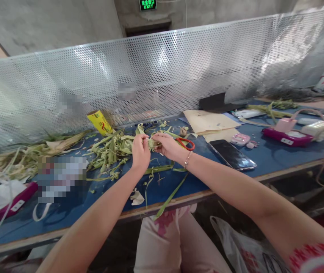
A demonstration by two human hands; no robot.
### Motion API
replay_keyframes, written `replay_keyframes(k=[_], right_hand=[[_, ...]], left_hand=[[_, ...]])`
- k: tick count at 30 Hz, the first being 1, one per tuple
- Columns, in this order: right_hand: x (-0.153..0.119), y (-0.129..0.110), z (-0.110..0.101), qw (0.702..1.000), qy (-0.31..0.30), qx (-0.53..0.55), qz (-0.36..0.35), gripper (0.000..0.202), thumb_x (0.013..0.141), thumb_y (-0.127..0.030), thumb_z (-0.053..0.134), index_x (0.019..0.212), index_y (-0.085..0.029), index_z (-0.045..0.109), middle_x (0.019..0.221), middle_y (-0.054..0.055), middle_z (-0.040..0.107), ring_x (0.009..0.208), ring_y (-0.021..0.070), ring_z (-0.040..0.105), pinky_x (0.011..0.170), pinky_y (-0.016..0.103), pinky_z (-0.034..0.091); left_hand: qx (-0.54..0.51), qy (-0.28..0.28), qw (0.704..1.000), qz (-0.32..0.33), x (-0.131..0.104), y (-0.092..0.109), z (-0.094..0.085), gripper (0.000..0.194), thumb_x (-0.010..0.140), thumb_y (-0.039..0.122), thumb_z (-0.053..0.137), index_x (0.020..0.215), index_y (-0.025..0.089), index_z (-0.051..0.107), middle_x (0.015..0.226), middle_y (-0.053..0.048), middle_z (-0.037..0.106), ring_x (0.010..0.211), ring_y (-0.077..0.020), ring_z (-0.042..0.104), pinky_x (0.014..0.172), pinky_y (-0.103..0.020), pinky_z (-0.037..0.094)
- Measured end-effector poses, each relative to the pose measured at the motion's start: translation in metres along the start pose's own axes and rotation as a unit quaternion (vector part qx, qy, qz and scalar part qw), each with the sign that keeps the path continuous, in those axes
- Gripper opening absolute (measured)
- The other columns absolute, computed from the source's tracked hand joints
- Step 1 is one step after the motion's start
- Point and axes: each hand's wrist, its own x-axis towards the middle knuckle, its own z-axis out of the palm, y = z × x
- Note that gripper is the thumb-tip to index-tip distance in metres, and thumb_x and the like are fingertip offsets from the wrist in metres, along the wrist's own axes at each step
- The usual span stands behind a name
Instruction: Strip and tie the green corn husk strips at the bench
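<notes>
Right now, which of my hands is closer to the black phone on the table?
Your right hand. It's to the left of the phone; your left hand is farther left, beyond the leafy piece between your hands.

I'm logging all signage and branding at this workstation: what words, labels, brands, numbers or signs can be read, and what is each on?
"安全出口" – green sign, upper line
"EXIT" – same sign, lower line
Yellow tube: print too small to read
Plastic bag: red print, blurred and unreadable
Pink case: markings too small to read
Pixelated patches: anything there is hidden
</notes>
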Motion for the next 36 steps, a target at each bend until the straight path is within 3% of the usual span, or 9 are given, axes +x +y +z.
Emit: replay_keyframes(k=[8, 13, 17, 20, 24, 32, 36], right_hand=[[0.01, 0.005, -0.007, 0.991, 0.043, -0.044, -0.123, 0.009, 0.077, -0.021, 0.048, 0.069, -0.017, 0.049, 0.048, -0.009, 0.036, 0.032, 0.0014, 0.03, 0.032, 0.015, 0.027], [0.015, 0.006, -0.015, 0.942, 0.084, -0.226, -0.233, 0.011, 0.077, -0.026, 0.047, 0.074, -0.017, 0.054, 0.065, -0.003, 0.051, 0.032, 0.0012, 0.034, 0.032, 0.017, 0.029], [0.011, 0.003, -0.018, 0.902, 0.089, -0.306, -0.29, 0.015, 0.078, -0.027, 0.047, 0.076, -0.018, 0.058, 0.092, 0.003, 0.056, 0.034, -0.0005, 0.039, 0.034, 0.018, 0.033], [0.01, -0.001, -0.018, 0.898, 0.102, -0.31, -0.295, 0.016, 0.078, -0.027, 0.047, 0.076, -0.017, 0.06, 0.093, 0.004, 0.056, 0.034, -0.0002, 0.04, 0.033, 0.018, 0.032], [0.008, -0.008, -0.022, 0.889, 0.108, -0.314, -0.314, 0.017, 0.077, -0.029, 0.05, 0.079, -0.017, 0.063, 0.093, 0.005, 0.057, 0.036, 0.0003, 0.04, 0.032, 0.017, 0.031], [0.01, -0.019, -0.033, 0.906, 0.117, -0.267, -0.306, 0.019, 0.073, -0.032, 0.053, 0.078, -0.018, 0.065, 0.099, 0.004, 0.059, 0.033, -0.0004, 0.037, 0.03, 0.018, 0.03], [0.014, -0.019, -0.035, 0.914, 0.097, -0.244, -0.31, 0.019, 0.072, -0.034, 0.054, 0.077, -0.019, 0.064, 0.101, 0.003, 0.06, 0.032, -0.0012, 0.035, 0.031, 0.019, 0.031]], left_hand=[[0.007, -0.005, 1.0, -0.003, 0.0, 0.005, -0.003, 0.012, 0.08, 0.018, 0.038, 0.082, 0.017, 0.05, 0.084, -0.004, 0.057, 0.079, -0.0138, 0.053, 0.076, -0.027, 0.04], [-0.058, 0.017, 0.994, -0.09, 0.002, -0.001, 0.002, 0.011, 0.079, 0.021, 0.041, 0.08, 0.017, 0.051, 0.079, -0.003, 0.057, 0.075, -0.0124, 0.053, 0.072, -0.025, 0.041], [-0.145, 0.04, 0.972, -0.183, 0.003, -0.011, 0.007, 0.011, 0.078, 0.024, 0.044, 0.081, 0.017, 0.052, 0.062, 0.002, 0.05, 0.056, -0.009, 0.049, 0.056, -0.022, 0.04], [-0.208, 0.034, 0.945, -0.251, 0.005, -0.009, 0.007, 0.011, 0.078, 0.024, 0.044, 0.083, 0.017, 0.051, 0.048, 0.007, 0.037, 0.036, -0.005, 0.033, 0.039, -0.019, 0.03], [-0.272, 0.034, 0.918, -0.287, 0.007, -0.002, 0.002, 0.009, 0.077, 0.023, 0.045, 0.081, 0.017, 0.05, 0.044, 0.01, 0.029, 0.027, -0.0019, 0.019, 0.03, -0.018, 0.016], [-0.314, 0.052, 0.907, -0.277, 0.011, -0.003, 0.0, 0.009, 0.074, 0.021, 0.049, 0.079, 0.015, 0.053, 0.058, 0.006, 0.046, 0.026, 0.0015, 0.021, 0.026, -0.018, 0.015], [-0.327, 0.052, 0.902, -0.277, 0.012, -0.003, -0.002, 0.008, 0.073, 0.021, 0.05, 0.078, 0.015, 0.053, 0.06, 0.006, 0.047, 0.026, 0.002, 0.022, 0.026, -0.017, 0.016]])
